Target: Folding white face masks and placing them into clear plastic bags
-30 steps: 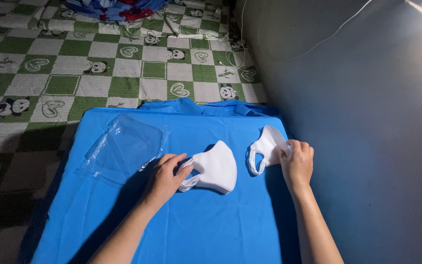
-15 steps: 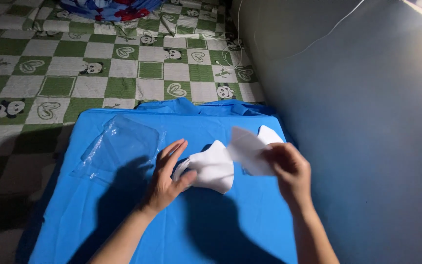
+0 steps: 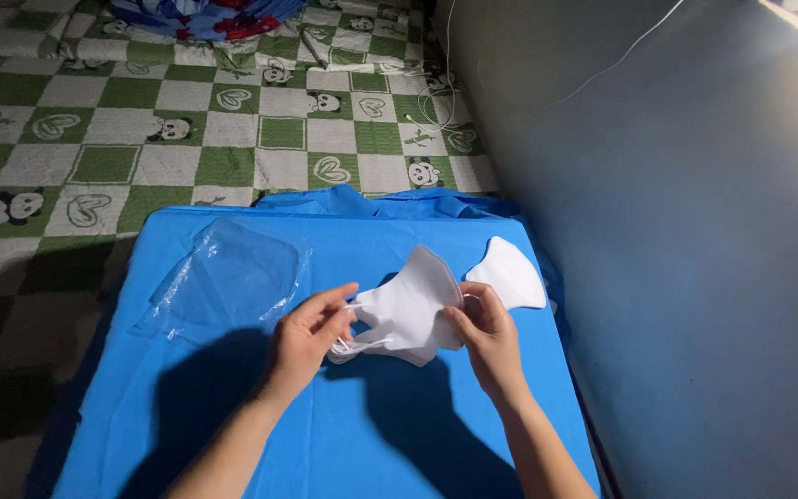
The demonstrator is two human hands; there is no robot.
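White face mask [image 3: 410,310] held just above the blue counter [image 3: 344,434], left hand [image 3: 307,337] grip clamped on its ear loop, right hand [image 3: 484,334] pinching the edge. Keep both pinches light, mask flat.

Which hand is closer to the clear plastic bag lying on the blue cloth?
The left hand. It is just right of the clear plastic bag, near its lower right edge, holding the white mask. The right hand is farther right, beyond the mask.

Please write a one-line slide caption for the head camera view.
Both hands, left and right, hold a white face mask over a blue cloth; another mask and clear plastic bags lie nearby.
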